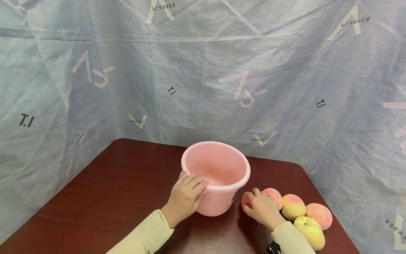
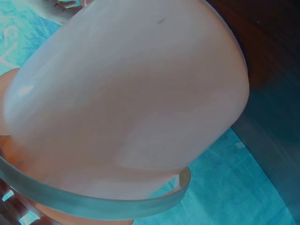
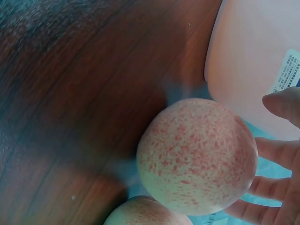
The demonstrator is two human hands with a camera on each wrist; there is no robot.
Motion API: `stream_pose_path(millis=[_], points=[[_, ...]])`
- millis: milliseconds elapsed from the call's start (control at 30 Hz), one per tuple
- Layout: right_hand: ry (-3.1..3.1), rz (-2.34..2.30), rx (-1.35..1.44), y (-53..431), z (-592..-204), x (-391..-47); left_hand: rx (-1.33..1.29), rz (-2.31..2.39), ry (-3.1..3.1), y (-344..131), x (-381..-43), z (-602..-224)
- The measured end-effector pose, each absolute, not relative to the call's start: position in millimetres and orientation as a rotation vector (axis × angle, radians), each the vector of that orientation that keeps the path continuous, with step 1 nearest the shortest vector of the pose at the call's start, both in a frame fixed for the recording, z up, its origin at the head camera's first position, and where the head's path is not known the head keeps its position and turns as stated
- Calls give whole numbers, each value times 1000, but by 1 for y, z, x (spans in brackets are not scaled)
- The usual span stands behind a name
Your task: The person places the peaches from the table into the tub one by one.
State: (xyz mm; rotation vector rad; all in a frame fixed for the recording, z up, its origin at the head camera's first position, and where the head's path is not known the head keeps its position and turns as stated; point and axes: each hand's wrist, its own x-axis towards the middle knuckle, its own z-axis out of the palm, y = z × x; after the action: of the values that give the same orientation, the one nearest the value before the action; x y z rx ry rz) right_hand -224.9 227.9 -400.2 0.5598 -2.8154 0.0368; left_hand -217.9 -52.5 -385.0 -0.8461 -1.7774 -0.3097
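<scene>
A pink plastic bucket (image 1: 219,201) stands upright on the table, its inside partly visible. My left hand (image 1: 187,194) grips its near left rim, fingers over the edge; the left wrist view is filled by the bucket's wall (image 2: 131,98). To the right of the bucket, my right hand (image 1: 262,209) reaches over a speckled pink peach (image 1: 245,201). In the right wrist view the fingers (image 3: 276,152) touch or nearly touch the far side of this peach (image 3: 197,157), while the thumb stands apart from it. A second peach (image 3: 145,213) shows below it.
More peaches lie right of my right hand: a speckled one (image 1: 274,197), a yellow-pink one (image 1: 293,207), another speckled one (image 1: 319,216) and a yellow one (image 1: 310,233). The dark red-brown table (image 1: 127,190) is enclosed by grey printed cloth (image 1: 196,106). A label (image 3: 287,70) marks the bucket's side.
</scene>
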Motion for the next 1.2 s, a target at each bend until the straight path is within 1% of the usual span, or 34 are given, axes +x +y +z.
stream_pose_path(millis=[367, 933, 1200], points=[[-2863, -7, 520, 231, -399, -225, -847, -323, -1771, -52, -217, -384], [-2922, 96, 488, 238, -417, -228, -831, -320, -1774, -52, -218, -386], [-2833, 117, 510, 237, -425, -225, -838, -321, -1777, -52, -218, -384]])
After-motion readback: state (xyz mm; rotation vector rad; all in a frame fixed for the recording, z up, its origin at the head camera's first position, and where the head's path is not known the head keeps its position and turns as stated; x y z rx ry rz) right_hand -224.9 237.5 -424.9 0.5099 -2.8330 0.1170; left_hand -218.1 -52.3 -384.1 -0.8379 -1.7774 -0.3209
